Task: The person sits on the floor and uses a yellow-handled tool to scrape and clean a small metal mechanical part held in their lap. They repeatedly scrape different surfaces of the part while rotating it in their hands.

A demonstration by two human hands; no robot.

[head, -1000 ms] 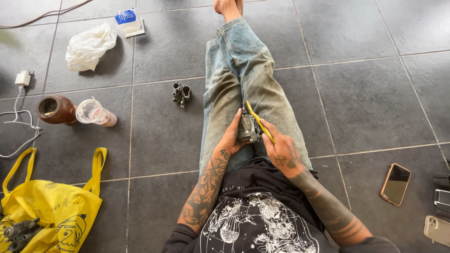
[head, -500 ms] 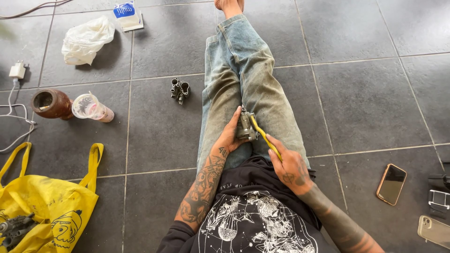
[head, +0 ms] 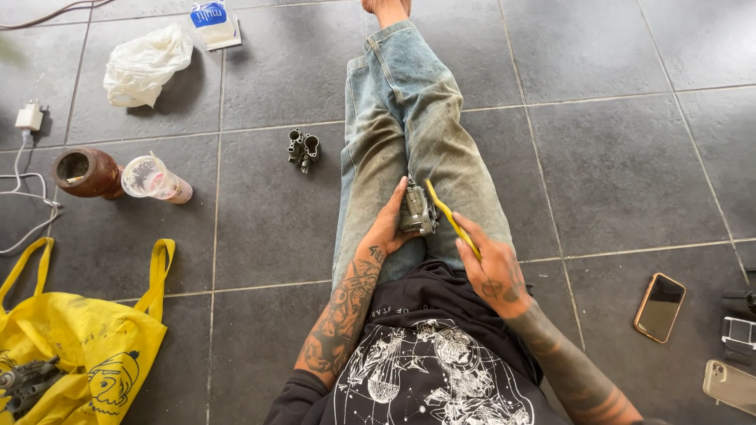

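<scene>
I sit on a grey tiled floor with my legs in faded jeans (head: 402, 118) stretched out ahead. My left hand (head: 388, 227) grips a small grey metal engine part (head: 417, 211) resting on my thigh. My right hand (head: 492, 264) holds a thin yellow tool (head: 450, 219), whose tip points at the top of the metal part. Both forearms are tattooed and come out of a black printed shirt (head: 429, 370).
A second small metal part (head: 302, 148) lies on the floor to the left of my legs. Further left are a brown pot (head: 85, 171), a tipped plastic cup (head: 156, 179), a white bag (head: 146, 64), a charger with cable (head: 28, 118) and a yellow tote bag (head: 79, 346). Phones (head: 660, 307) lie at right.
My right hand has drawn back a little toward my body, with the yellow tool still against the metal part. The left hand keeps its grip on the part.
</scene>
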